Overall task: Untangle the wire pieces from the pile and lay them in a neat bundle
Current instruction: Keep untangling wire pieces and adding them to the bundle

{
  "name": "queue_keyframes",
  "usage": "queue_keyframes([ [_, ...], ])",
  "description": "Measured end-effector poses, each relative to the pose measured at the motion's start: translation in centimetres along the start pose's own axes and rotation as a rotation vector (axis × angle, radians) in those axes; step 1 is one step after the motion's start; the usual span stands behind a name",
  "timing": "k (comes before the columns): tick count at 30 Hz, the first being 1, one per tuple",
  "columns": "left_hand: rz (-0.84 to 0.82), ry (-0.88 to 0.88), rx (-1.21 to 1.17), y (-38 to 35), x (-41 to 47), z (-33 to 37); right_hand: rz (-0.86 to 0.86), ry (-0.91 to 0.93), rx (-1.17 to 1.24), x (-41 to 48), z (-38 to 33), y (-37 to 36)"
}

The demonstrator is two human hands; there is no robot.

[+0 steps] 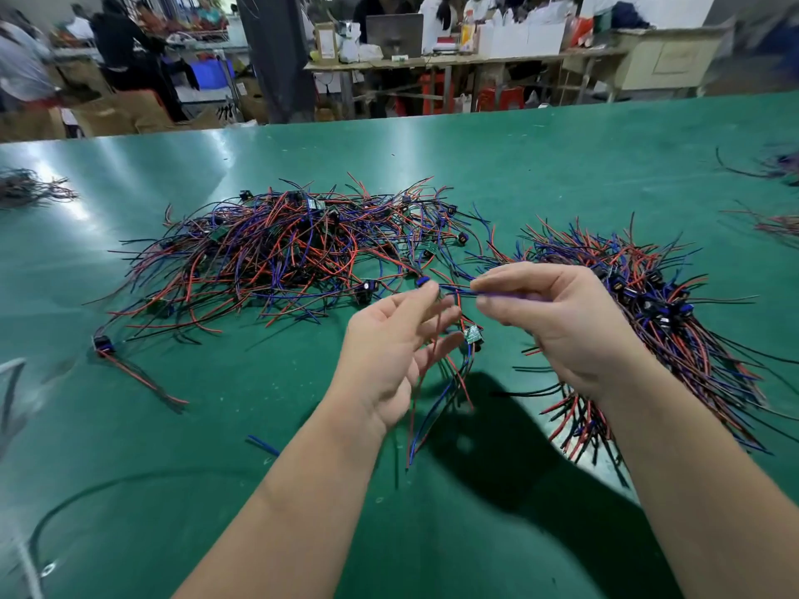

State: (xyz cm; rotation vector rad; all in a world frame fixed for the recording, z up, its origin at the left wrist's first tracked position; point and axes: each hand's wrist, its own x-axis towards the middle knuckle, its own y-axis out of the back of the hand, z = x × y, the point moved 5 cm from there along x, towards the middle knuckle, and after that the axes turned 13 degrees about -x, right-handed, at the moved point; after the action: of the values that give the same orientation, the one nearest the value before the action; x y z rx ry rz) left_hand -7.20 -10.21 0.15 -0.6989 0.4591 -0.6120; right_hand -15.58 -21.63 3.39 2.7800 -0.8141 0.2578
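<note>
A tangled pile (pixel 285 248) of red, blue and black wire pieces with small black connectors lies on the green table (pixel 173 425), left of centre. At the right, a more ordered bundle (pixel 657 313) of the same wires stretches toward me. My left hand (pixel 389 352) pinches a wire piece (pixel 454 291) at its blue connector. Loose red and blue ends and a small green board (pixel 473 335) hang below that hand. My right hand (pixel 562 322) pinches the blue wire of the same piece, just right of the left fingertips, above the table.
A single wire piece with a black connector (pixel 103 344) lies apart at the left. Smaller wire heaps sit at the far left (pixel 26 190) and far right (pixel 778 222) edges. A short blue scrap (pixel 263 445) lies near my left forearm. People and benches stand beyond the table.
</note>
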Motion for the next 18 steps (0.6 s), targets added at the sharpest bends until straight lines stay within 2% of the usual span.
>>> queue_keyframes([
  [3,-0.012,-0.006,-0.097,0.1,0.2,0.5,-0.146,-0.006,-0.162,-0.4,-0.1,-0.6],
  [5,-0.029,0.002,-0.079,-0.2,0.1,0.6,-0.081,-0.083,-0.188,-0.3,0.4,-0.3],
  [8,-0.110,0.045,0.086,-0.8,-0.4,0.1,0.006,-0.219,-0.048,0.1,1.5,-0.1],
  [11,-0.221,0.112,0.271,-1.4,-1.3,-1.0,-0.066,-0.288,0.150,0.0,2.0,-0.7],
  [13,-0.230,0.121,0.345,-1.4,-1.6,-1.3,-0.074,-0.297,0.153,-0.1,2.0,-0.7],
  [18,-0.255,0.170,0.427,-1.3,-1.8,-0.8,0.112,-0.309,0.210,0.4,1.6,1.9],
])
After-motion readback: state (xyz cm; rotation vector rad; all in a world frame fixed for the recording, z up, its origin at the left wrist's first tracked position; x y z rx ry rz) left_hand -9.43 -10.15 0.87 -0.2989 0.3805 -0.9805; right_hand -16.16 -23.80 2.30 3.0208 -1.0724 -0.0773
